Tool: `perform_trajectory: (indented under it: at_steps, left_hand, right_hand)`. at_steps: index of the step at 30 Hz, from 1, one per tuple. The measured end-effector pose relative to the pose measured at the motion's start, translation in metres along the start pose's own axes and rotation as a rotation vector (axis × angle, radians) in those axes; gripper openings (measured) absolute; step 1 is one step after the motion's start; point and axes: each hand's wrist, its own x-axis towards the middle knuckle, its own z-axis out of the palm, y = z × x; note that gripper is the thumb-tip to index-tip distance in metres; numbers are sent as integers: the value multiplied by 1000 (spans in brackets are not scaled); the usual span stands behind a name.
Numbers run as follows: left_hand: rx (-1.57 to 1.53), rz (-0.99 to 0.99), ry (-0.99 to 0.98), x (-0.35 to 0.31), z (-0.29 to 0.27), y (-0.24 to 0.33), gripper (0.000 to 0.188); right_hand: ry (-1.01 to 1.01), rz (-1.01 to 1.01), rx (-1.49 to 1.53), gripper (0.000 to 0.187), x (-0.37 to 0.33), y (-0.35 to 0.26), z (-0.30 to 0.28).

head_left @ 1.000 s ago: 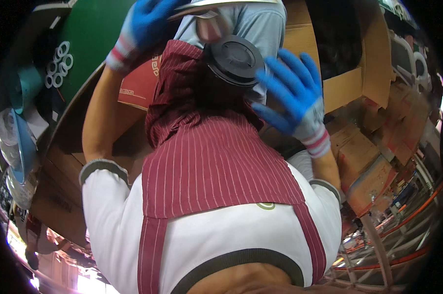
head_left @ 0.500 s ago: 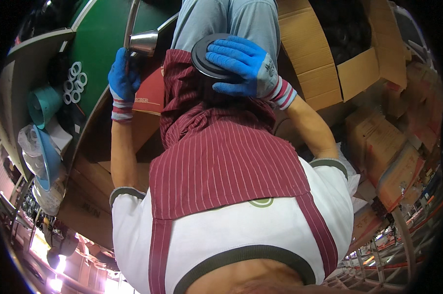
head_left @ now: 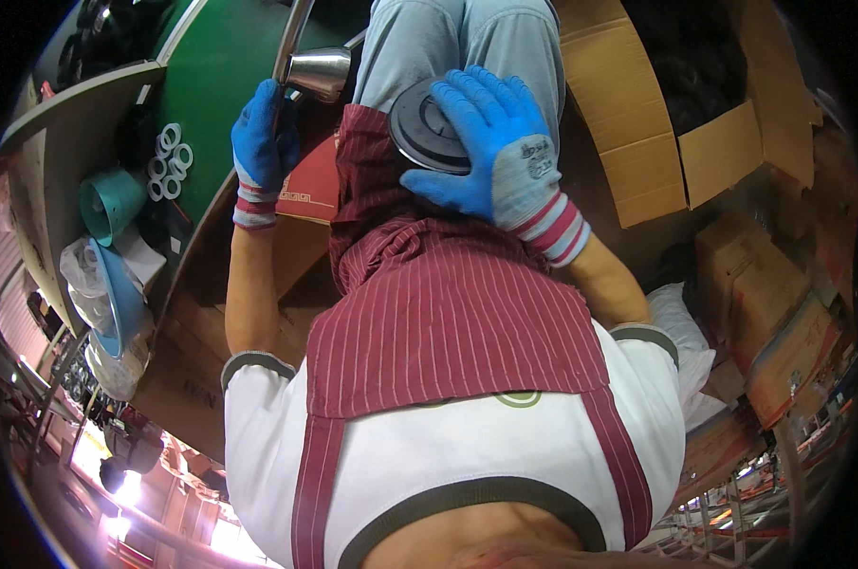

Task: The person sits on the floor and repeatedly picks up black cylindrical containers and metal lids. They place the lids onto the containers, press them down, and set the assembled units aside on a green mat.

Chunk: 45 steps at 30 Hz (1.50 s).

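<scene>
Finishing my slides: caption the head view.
Gloved right hand on round black plastic-looking disc; gloved left hand near tapered silver metal cup.

black disc [head_left: 427, 128]: round, ringed top, partly covered, right of metal cup [head_left: 320, 74]
metal cup: shiny, tapered, sideways
metal bar [head_left: 294, 36]: slanted, cup beside
</scene>
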Motion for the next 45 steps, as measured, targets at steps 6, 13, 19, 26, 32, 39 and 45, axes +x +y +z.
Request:
perform_trajectory:
  at_steps: [6,13,19,26,32,39,45]
  left_hand:
    - [108,52,107,1,-10,-15,32]
    - [58,13,146,1,-17,-24,35]
    - [105,24,59,2,-19,-26,29]
    - [143,-43,-178,4,5,17,27]
    - [492,157,-562,10,54,53,27]
    - [877,436,-932,27,101,64,35]
    - [1373,442,-665,-34,128,88,32]
  right_hand:
    - [-49,25,-136,85,-2,-25,1]
    - [31,103,-206,64,11,-36,36]
    - [62,-7,-167,56,7,-25,38]
    - [48,-37,92,60,5,-12,9]
    - [514,173,710,41,6,46,-10]
    - [449,466,2133,43,43,48,-4]
    - [233,766,1738,31,66,77,21]
